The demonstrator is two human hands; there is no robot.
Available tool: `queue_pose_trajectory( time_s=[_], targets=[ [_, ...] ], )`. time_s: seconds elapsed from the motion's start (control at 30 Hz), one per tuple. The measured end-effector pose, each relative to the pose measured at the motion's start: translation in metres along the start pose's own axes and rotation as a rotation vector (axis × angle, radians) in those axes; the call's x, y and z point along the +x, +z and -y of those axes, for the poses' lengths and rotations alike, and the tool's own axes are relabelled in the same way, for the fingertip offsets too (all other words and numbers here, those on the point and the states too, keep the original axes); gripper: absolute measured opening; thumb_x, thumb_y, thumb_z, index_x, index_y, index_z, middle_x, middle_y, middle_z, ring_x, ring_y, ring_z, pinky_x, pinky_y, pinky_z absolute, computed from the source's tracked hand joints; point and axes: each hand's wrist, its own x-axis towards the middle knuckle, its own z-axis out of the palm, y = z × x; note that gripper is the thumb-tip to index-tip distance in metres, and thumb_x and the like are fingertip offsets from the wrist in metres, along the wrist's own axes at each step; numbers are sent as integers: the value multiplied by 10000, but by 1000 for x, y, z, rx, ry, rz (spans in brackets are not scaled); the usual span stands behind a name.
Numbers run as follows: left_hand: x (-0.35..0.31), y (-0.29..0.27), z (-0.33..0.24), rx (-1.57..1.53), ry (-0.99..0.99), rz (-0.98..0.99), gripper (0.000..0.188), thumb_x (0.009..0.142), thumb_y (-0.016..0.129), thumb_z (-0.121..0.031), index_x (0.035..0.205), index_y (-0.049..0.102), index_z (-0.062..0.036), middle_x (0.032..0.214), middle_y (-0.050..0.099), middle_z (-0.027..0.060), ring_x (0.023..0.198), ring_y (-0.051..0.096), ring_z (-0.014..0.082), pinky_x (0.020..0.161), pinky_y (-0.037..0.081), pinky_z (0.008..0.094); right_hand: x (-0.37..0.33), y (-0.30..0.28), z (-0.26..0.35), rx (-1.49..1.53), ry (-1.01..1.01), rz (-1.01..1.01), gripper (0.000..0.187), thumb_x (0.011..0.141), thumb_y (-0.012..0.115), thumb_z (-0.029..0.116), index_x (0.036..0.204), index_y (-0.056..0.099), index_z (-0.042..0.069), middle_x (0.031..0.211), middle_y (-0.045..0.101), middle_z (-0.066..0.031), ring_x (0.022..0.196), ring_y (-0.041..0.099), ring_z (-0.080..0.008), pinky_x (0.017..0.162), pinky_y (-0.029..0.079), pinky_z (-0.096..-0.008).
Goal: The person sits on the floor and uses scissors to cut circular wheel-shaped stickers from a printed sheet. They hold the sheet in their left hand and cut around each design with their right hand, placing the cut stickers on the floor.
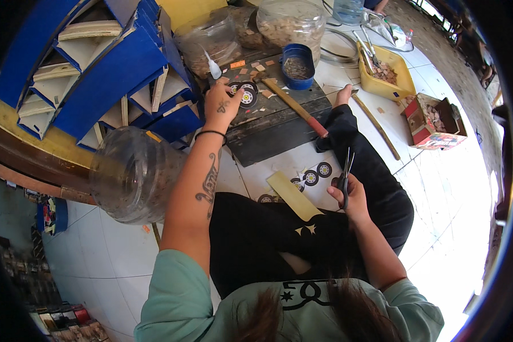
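Observation:
My left hand (221, 101) reaches over the dark low wooden table, its fingers closed on round black-and-white wheel cutouts (247, 96). Just beyond those fingers lies a small white bottle with a pointed nozzle (212, 67). In my right hand (352, 196), above my bent leg, is a pair of dark-handled scissors (345, 181) with the blades pointing away from me. A pale yellow paper strip (293, 196) rests across my lap and the floor. Beside it a row of more wheel cutouts (310, 178) lies on the tiles, partly hidden by the strip. Small paper scraps (306, 230) lie on my black trousers.
A hammer (293, 106) and a blue cup of nails (298, 67) are on the low table (268, 142). To the right are a yellow basin (386, 74), another hammer (376, 125) and a red carton (436, 122). Blue wooden compartments (97, 62) and a clear plastic jar (137, 174) stand left.

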Motion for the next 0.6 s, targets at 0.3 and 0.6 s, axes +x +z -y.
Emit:
queue_pose_trajectory(
  time_s=[0.3, 0.6],
  targets=[
    [-207, 53, -37, -41, 907, 762, 597, 651, 658, -187, 1202, 474, -53, 1196, 476, 148, 1140, 433, 337, 984, 311, 475, 6, -9, 9, 73, 105, -135, 332, 706, 758, 238, 872, 555, 35, 693, 563, 15, 528, 447, -37, 444, 325, -173],
    [-202, 78, -46, -75, 651, 748, 161, 802, 537, -135, 868, 623, -17, 707, 606, 89, 706, 609, 274, 683, 470, 380, -8, -20, 14, 57, 26, -233, 323, 714, 749, 251, 864, 542, 53, 670, 514, 29, 561, 437, -44, 482, 311, -186]
  ],
)
